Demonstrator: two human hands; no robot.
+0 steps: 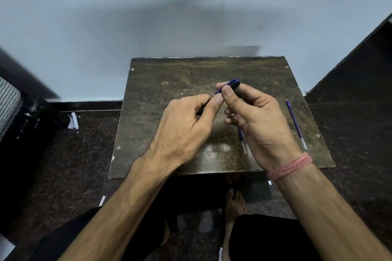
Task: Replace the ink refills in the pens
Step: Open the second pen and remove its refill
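Nearest the lens: two bare forearms, reaching up from the bottom edge over dark-clad knees and a bare foot [233, 203] on the speckled floor [70, 171]. Wore a pink thread band [290, 166] wound several times round the right wrist.

Met above the middle of a small worn brown table [161, 82], pushed against a pale wall [106, 27].

Right hand [256, 118]: palm turned toward the camera, thumb and forefinger pinched on a pen [232, 84], blue with a black end, held up above the tabletop and slanting down to the left. Remaining fingers curled loosely below.

Left hand [186, 125]: back toward the camera, fingers curled in, thumb tip brought up against the right thumb at the pen's lower end. Showed a thin dark part [201, 110] poking out on its left side; could not tell what it was, nor exactly how it was gripped.

On the table: one refill [296, 125], blue with a clear tip, lying near the right edge, well apart from the hands. A second refill [242, 140] lying under the right hand, only its lower half visible beside the palm.

Elsewhere: scraps of white paper [73, 121] on the floor to the left of the table, another small scrap [102, 200] nearer the left knee.
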